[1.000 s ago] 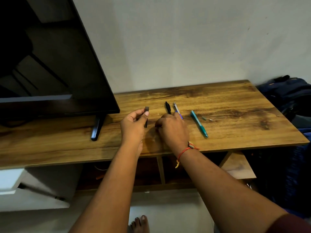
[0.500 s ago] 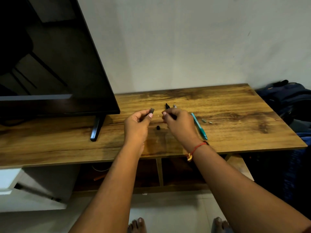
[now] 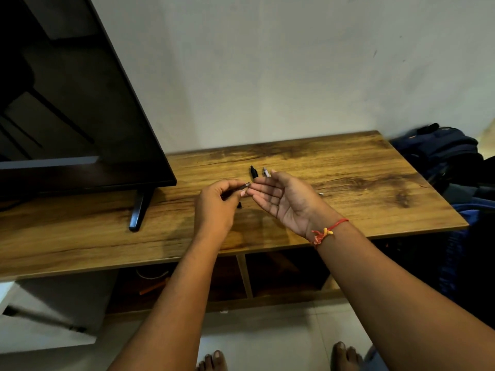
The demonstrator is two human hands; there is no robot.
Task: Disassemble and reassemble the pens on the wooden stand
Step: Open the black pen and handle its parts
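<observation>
My left hand [image 3: 217, 207] pinches a short dark pen barrel [image 3: 242, 187] above the wooden stand [image 3: 348, 172], its open end pointing right. My right hand [image 3: 286, 200] is held palm up beside it, fingers straight, fingertips close to the barrel's end and holding nothing. A small black pen piece [image 3: 239, 204] lies on the stand just below the hands. Behind them lie a black pen [image 3: 253, 171] and the tip of a silver pen [image 3: 266, 171]. The teal pen is hidden behind my right hand. A tiny pale part [image 3: 321, 194] lies to the right.
A large dark television [image 3: 80, 116] stands on the stand's left half, its foot [image 3: 139, 210] near the front edge. Dark blue bags [image 3: 450, 153] are piled beyond the stand's right end. Open shelves [image 3: 281, 271] sit under the top. My bare feet show on the tiled floor.
My right hand has turned palm up and opened beside the barrel. The left hand has tilted the barrel toward it. The camera has dipped slightly.
</observation>
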